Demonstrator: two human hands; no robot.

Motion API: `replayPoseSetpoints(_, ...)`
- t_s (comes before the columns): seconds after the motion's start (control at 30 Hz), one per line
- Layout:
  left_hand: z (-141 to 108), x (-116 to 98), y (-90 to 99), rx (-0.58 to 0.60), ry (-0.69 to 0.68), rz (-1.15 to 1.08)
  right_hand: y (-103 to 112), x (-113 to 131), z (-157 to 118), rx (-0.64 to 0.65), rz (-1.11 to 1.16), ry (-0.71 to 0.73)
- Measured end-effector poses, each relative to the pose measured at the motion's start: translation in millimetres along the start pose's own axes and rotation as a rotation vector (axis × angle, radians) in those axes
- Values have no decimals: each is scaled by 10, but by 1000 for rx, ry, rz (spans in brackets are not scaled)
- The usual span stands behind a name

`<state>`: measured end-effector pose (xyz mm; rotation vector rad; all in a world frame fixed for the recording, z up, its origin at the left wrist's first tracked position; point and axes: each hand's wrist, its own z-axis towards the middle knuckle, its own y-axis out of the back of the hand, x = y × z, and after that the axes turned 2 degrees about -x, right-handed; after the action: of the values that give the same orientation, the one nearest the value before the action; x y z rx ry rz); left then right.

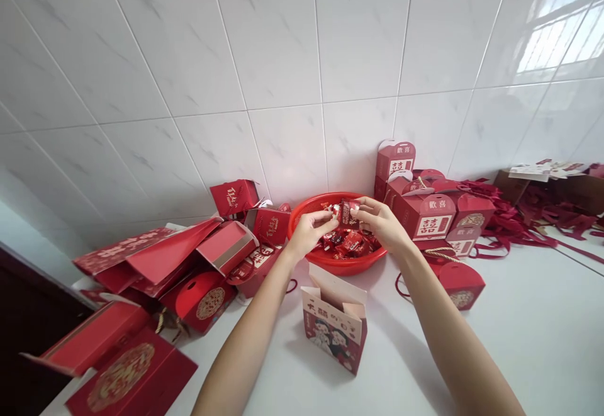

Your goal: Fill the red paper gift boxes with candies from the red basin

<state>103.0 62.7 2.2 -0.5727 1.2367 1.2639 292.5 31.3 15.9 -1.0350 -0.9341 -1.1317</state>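
Observation:
Both hands are above a red plastic basket (349,269) that holds many red-wrapped candies (353,243). My left hand (309,232) pinches a small red and white wrapped candy (336,212) between thumb and fingers. In my right hand (379,219), the fingertips grip a dark red candy packet (348,213). The two pieces are side by side over the basket. In front of the basket, between my forearms, a printed gift box (334,331) stands upright with its top flaps open. Its inside is mostly hidden.
Red gift boxes (219,246) are heaped at the left on the white table (533,321). More closed boxes (430,214) stand behind my right forearm. Dark red ribbons (514,224) and a cardboard box (580,192) are at the far right. A tiled wall (283,76) rises behind.

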Motion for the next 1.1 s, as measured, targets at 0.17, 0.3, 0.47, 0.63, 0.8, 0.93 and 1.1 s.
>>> replayPoseSetpoints(0.17,-394,-367,177,-26,-47,-120,-170,413,-333,117,-134,206)
replayPoseSetpoints(0.3,-712,-616,383,211,-127,80,-211,713,-649,159,-291,279)
replayPoseSetpoints(0.47,-842,-613,383,521,-114,299,-302,835,-873,240,-520,329)
replayPoseSetpoints(0.63,-807,-537,331,426,-7,337,-439,733,-867,329,-710,324)
replayPoseSetpoints(0.8,-825,-549,374,440,104,284,-454,645,-803,331,-846,285)
replayPoseSetpoints(0.93,-829,-526,364,433,147,259,-414,580,-745,381,-890,312)
replayPoseSetpoints(1.1,-824,-438,352,425,123,226,-375,527,-694,420,-958,316)
